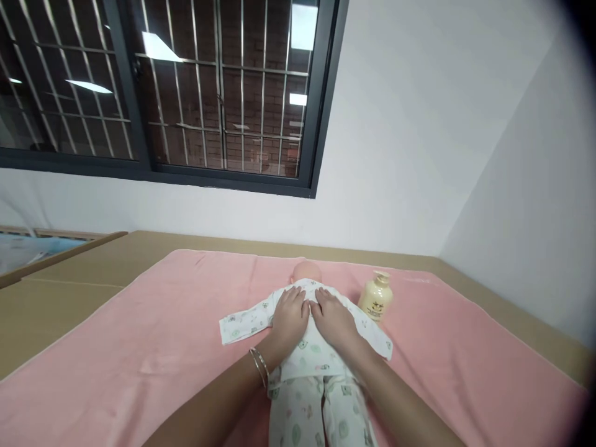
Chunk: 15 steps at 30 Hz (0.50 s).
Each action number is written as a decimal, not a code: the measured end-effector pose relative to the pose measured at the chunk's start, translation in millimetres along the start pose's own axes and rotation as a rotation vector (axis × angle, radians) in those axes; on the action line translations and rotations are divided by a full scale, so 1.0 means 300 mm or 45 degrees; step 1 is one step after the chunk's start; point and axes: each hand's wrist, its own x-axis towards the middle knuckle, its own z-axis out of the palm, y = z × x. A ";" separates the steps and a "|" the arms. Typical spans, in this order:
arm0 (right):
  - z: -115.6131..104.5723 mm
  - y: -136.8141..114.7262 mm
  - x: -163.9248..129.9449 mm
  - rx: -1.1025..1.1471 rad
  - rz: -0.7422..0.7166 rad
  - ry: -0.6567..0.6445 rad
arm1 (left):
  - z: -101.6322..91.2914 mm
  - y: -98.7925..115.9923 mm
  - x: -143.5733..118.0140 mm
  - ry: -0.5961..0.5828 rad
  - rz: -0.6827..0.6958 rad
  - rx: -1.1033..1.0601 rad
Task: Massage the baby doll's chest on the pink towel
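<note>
Here the baby doll (311, 347) serves as the landmark: it lies on its back in the middle of the pink towel (139, 347), head toward the wall and legs toward the person, so its long axis runs straight away from the wearer.

Far to the doll's left, a window (162, 93) with metal bars sits high on the wall, and the tan surface (60, 292) under the towel shows beyond the towel's left edge. Nearer, the doll's left-lying sleeve (242, 323) stretches flat out across the towel, at right angles to the body.

The left hand (291, 316) lies open, palm down, on the doll's chest just left of the midline, fingers pointing toward the head; a thin bangle (259, 366) circles that wrist. The right hand (331, 318) lies open and flat too, just right of the midline, its fingertips almost touching the left hand's at the garment's neck. Neither hand grips anything; both press lightly on the printed top (307, 357).

Both hands are about equally near, directly on top of the torso, with the head just beyond the fingertips and the trousered legs between the forearms.

To the doll's right, a cream pump bottle (376, 298) stands upright on the towel, just beside the other sleeve and apart from it.
</note>
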 end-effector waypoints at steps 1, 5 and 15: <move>0.007 0.024 0.012 0.042 -0.014 -0.012 | -0.003 0.002 0.000 0.027 0.022 -0.013; 0.020 0.086 0.037 0.138 -0.103 -0.064 | -0.011 0.005 0.007 0.108 0.017 -0.100; -0.022 -0.039 -0.043 -0.252 -0.194 -0.048 | 0.017 -0.030 0.034 -0.085 -0.145 -0.025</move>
